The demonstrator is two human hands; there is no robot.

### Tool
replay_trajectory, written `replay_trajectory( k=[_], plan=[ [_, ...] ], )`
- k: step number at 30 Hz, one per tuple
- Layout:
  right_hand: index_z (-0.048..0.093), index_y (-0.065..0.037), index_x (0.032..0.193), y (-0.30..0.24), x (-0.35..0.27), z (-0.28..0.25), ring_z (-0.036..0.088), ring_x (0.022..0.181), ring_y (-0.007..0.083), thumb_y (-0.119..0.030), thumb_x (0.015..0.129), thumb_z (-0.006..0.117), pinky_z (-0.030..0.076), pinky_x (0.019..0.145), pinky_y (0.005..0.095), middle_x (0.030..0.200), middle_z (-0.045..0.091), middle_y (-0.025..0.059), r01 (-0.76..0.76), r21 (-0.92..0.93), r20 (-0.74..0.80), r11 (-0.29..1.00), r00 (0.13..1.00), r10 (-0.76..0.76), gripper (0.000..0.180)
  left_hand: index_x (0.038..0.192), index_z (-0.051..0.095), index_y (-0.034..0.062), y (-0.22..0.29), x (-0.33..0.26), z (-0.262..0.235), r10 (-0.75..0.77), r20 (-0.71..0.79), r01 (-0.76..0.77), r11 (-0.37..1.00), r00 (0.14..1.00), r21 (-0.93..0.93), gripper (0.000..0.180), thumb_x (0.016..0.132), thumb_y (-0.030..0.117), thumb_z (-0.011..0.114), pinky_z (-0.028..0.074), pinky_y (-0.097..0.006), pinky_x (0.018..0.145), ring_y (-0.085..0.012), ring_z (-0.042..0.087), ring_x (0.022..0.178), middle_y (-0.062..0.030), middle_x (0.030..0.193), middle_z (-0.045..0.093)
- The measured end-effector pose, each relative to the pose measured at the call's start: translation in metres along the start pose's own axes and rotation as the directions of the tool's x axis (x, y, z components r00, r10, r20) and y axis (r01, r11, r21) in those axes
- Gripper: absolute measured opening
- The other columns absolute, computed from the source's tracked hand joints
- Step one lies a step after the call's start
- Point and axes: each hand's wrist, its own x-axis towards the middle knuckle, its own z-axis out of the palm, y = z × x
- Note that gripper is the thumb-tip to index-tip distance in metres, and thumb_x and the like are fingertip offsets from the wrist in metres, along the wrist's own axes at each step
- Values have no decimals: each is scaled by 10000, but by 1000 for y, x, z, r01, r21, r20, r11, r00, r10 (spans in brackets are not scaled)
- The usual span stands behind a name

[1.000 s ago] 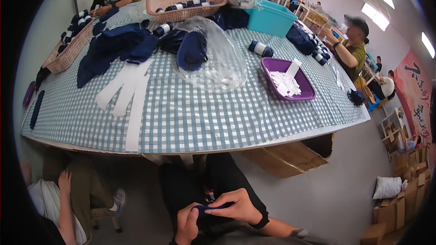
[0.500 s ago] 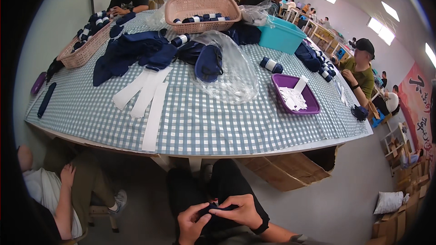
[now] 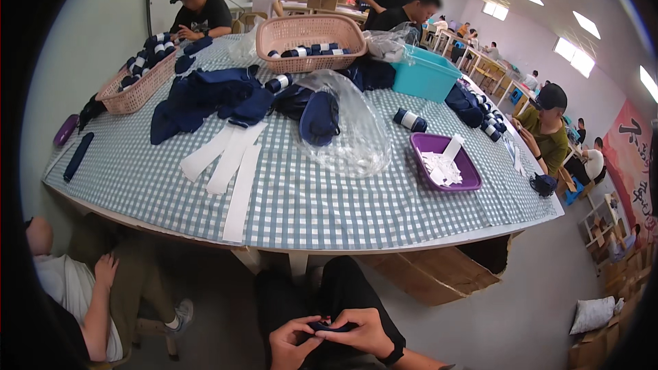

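Observation:
Above my lap I pinch a small piece of dark navy cloth (image 3: 329, 327) between both hands. My left hand (image 3: 291, 344) grips one end with thumb and fingers. At the other end, my right hand (image 3: 367, 332) has its fingers closed on the same cloth. Fingers cover much of the piece, so its full shape is hidden. On the checked table (image 3: 329, 223) ahead lie white strips (image 3: 241, 192), a navy slipper (image 3: 319, 120) on a clear plastic bag (image 3: 367, 144), and a navy roll with a white band (image 3: 410, 120).
A purple tray (image 3: 473, 177) holds white slips. Farther back stand a pink basket (image 3: 312, 62) of banded rolls, another pink basket (image 3: 127, 99) at left, and a turquoise bin (image 3: 425, 81). A cardboard box (image 3: 432, 274) sits below the table. A person (image 3: 79, 301) sits close on my left.
The table and everything on it sit a little lower in the picture. Both hands still hold the navy cloth, now lying flatter between my fingers. The person at right has lowered their head.

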Motion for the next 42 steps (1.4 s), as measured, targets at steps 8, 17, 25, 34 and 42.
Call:
replay_trajectory(
  k=[8,17,25,34,42],
  plan=[
    [734,-22,825,2,-4,-4,691,698,98,-165,770,875,519,632,212,783,735,57,-35,37,35,999,999,34,208,1041,651,-67,-4,0,0,-97,33,97,995,995,3,219,887,62,737,519,-296,814,-171,644,917,-136,1074,695],
    [764,-3,947,-3,-7,-3,694,760,107,-98,802,841,529,703,221,848,750,77,-203,177,194,963,966,168,190,942,687,-76,10,-12,0,-46,-108,65,981,993,181,123,880,30,699,520,-294,773,-173,662,860,-136,975,720],
    [770,-3,865,-9,-10,-1,699,711,115,-93,776,859,524,659,225,794,745,80,-112,143,137,983,986,92,155,930,693,-84,16,-16,0,149,-119,-112,956,982,273,120,873,22,693,530,-300,771,-189,674,855,-153,980,727],
    [772,-20,911,-13,-18,-1,693,688,146,-151,791,849,505,616,234,806,741,83,58,91,120,994,990,-69,193,919,716,-58,19,-30,2,61,-247,5,966,967,259,107,830,-2,735,511,-267,686,-120,623,726,-54,824,704],
    [769,-32,993,-29,-22,0,698,715,181,-154,849,793,505,610,259,858,742,92,43,81,104,996,993,-52,191,974,690,-61,62,-26,26,-85,-279,90,996,956,4,154,876,58,690,480,-248,698,-101,583,771,-38,856,669]
  ],
)
